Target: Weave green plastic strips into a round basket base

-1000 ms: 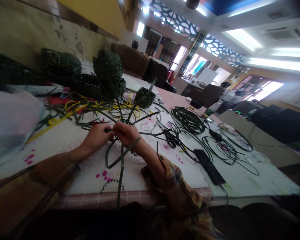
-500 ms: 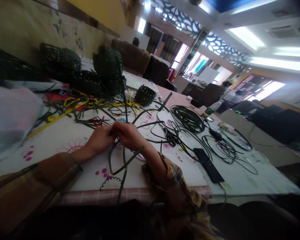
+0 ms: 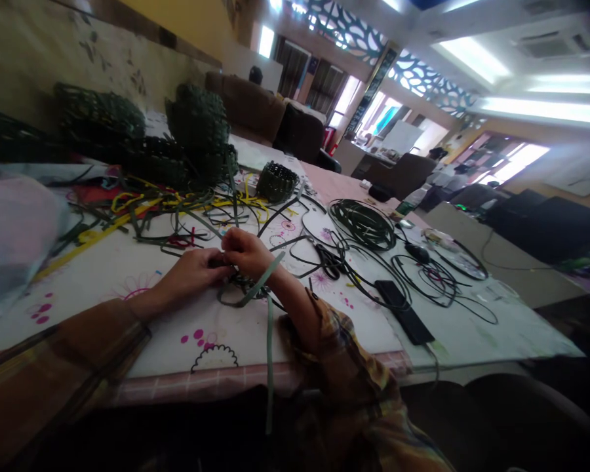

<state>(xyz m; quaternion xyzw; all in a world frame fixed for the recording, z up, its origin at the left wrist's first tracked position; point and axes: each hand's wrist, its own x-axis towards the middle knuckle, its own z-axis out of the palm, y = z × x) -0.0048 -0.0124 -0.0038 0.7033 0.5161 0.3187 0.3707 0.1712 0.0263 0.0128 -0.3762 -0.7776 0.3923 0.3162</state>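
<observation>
My left hand [image 3: 196, 272] and my right hand [image 3: 247, 252] meet above the table, fingers closed on dark green weaving strips [image 3: 261, 283]. The strips cross in a small woven piece, mostly hidden beneath my fingers. From it one strip loops up over my right wrist, and a loose end [image 3: 269, 367] hangs past the table's front edge. Other strip ends stick out toward the far side. Which strip each finger pinches is too small to make out. Scissors [image 3: 330, 261] with dark handles lie to the right of my right forearm.
A small woven basket [image 3: 278, 182] stands behind my hands, with larger green baskets [image 3: 199, 121] at the back left. Yellow strips [image 3: 91, 237] and scraps lie left, near a plastic bag [image 3: 19, 242]. Rightward are a coil of strip [image 3: 361, 223] and a black oblong box [image 3: 406, 314].
My right hand has shifted and its fingers now pinch close to my left fingertips. The strip ends have swung, one now hanging further right. The camera view has turned slightly.
</observation>
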